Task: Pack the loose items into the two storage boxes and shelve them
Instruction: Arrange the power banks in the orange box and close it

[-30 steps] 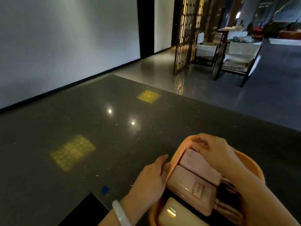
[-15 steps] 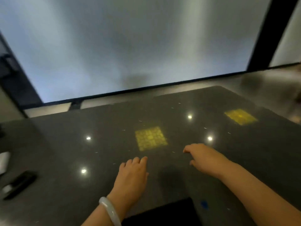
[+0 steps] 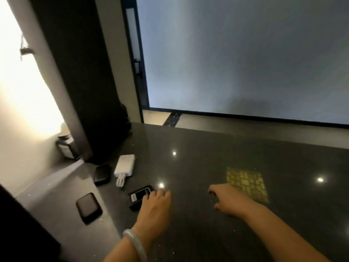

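Observation:
Several loose items lie at the left end of the dark stone counter. A white power bank with a short white cable sits farthest back. Left of it lies a black pouch-like case. Another black case lies nearer me. A black device with a white label lies under the fingertips of my left hand, whose fingers touch it without closing. My right hand hovers over bare counter to the right, fingers spread, holding nothing. No storage box is in view.
A dark pillar rises at the counter's back left corner, with a lit wall and a small object behind it. A yellow grid reflection shows on the counter right of my right hand. A pale wall stands beyond the far edge.
My view has swung left, away from the orange box with pink packs. Both hands left that box and moved across the counter; my left hand now reaches the black labelled device.

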Demonstrator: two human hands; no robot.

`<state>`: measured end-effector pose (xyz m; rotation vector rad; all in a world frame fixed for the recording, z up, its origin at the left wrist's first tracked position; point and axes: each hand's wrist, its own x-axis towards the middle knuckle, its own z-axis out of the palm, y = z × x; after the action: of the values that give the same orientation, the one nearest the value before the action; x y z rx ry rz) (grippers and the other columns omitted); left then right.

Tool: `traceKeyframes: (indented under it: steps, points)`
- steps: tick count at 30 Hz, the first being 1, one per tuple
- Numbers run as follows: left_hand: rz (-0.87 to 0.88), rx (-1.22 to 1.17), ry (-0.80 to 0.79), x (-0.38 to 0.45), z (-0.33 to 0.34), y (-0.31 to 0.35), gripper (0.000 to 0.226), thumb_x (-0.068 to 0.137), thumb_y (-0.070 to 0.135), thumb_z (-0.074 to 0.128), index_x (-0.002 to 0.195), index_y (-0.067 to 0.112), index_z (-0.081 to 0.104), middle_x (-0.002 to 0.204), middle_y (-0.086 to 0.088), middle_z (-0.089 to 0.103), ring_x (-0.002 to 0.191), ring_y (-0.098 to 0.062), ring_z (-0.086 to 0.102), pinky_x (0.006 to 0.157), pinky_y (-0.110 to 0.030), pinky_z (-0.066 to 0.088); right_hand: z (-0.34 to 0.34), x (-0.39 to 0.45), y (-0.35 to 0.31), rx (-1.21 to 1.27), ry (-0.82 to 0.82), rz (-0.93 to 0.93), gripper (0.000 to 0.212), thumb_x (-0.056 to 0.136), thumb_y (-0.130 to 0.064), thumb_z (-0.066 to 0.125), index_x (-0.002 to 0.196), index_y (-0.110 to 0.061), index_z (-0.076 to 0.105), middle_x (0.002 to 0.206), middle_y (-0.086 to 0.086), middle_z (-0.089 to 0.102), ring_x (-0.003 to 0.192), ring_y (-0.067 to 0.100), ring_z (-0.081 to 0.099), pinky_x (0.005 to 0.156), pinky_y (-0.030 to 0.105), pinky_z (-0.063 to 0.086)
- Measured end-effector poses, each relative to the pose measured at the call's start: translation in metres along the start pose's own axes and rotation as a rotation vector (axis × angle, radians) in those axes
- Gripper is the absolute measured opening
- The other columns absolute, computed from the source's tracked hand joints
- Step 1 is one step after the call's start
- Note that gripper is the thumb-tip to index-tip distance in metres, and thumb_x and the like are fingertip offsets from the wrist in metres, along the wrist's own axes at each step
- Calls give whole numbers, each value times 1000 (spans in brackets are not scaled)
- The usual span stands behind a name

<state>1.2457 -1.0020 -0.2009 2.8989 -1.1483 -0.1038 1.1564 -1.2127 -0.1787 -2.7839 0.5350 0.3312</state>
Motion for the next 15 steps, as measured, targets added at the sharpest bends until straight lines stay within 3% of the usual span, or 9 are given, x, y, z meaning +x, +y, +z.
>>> traceKeyframes:
  steps: [8,15]
  points:
    - [-259,-129,-60,20,15,-113,61,93,39,56,146,24,30,147,-2,34,132,-22,37,108,-35,33,26,101,-86,101,-120,-145,57,84,-28,70,136,-29,45,136,0,50,116,17,55,94,31,49]
    - [-364,-259,-98,21,37,-140,85,88,43,62,154,20,13,157,-3,18,141,-23,25,114,-36,26,59,145,-134,77,-199,-407,96,72,-34,80,149,-23,23,150,-1,28,138,20,28,116,33,25]
